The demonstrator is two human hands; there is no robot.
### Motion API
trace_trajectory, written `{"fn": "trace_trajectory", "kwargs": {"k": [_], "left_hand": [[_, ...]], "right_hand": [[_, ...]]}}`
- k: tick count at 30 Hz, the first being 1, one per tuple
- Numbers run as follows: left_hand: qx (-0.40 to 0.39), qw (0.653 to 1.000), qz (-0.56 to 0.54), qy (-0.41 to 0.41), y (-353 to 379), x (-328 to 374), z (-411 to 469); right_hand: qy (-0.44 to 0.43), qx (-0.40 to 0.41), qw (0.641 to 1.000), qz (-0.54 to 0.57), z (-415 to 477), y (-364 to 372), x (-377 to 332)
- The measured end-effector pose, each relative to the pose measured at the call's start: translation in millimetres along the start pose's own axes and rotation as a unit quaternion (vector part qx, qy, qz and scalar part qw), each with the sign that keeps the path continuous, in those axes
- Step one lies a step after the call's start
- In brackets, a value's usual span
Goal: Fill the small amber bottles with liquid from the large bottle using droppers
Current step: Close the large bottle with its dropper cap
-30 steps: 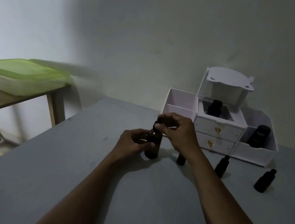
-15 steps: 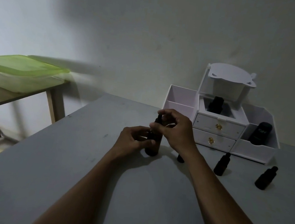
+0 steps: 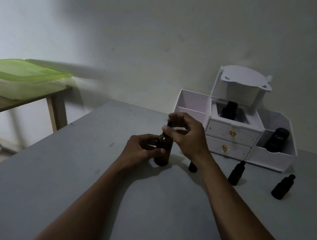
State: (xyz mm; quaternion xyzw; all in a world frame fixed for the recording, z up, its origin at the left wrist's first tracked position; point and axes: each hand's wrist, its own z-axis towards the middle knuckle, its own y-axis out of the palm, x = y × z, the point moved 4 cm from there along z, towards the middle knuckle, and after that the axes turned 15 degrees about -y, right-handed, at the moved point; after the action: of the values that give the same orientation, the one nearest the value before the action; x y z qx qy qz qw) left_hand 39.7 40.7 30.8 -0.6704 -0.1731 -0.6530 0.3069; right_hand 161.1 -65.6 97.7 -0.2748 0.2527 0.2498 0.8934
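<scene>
Mid-desk (image 3: 68,178), I see the large bottle (image 3: 163,150) standing upright, neck up. My left hand (image 3: 142,149) wraps its body; my right hand (image 3: 188,137) has its fingers (image 3: 167,129) pinched on the cap. Small amber bottles (image 3: 236,173) stand to the right; bare desk lies near and left.

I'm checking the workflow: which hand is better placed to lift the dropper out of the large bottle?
Right hand: its fingertips pinch the dropper cap, while the left hand steadies the large bottle.

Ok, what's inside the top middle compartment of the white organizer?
One dark bottle stands in the white organizer's open top middle compartment, under the raised lid. Its lower part is hidden by the compartment wall, so anything else down there cannot be seen.
</scene>
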Motion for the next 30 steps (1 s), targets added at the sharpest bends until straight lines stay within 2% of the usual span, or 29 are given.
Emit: {"fn": "trace_trajectory", "kwargs": {"k": [9, 14, 21, 26, 30], "left_hand": [[0.001, 1.000, -0.009, 0.002, 0.1, 1.8, -0.6], [-0.004, 1.000, -0.021, -0.001, 0.1, 1.5, -1.1], [0.004, 1.000, -0.008, 0.003, -0.1, 1.1, -0.2], [-0.001, 1.000, -0.020, 0.004, 0.3, 1.2, -0.8], [0.003, 1.000, -0.009, 0.005, 1.1, 1.7, -0.7]], "right_hand": [[-0.001, 0.019, 0.999, -0.026, -1.2, 0.1, 2.4], [0.006, 0.011, 1.000, 0.028, -2.8, -2.2, 4.3], [0.006, 0.024, 1.000, -0.005, -2.4, 0.7, 6.2], [0.005, -0.003, 0.998, 0.057, -3.6, -0.1, 4.7], [0.005, 0.008, 1.000, 0.016, -3.9, -0.8, 5.3]]}}
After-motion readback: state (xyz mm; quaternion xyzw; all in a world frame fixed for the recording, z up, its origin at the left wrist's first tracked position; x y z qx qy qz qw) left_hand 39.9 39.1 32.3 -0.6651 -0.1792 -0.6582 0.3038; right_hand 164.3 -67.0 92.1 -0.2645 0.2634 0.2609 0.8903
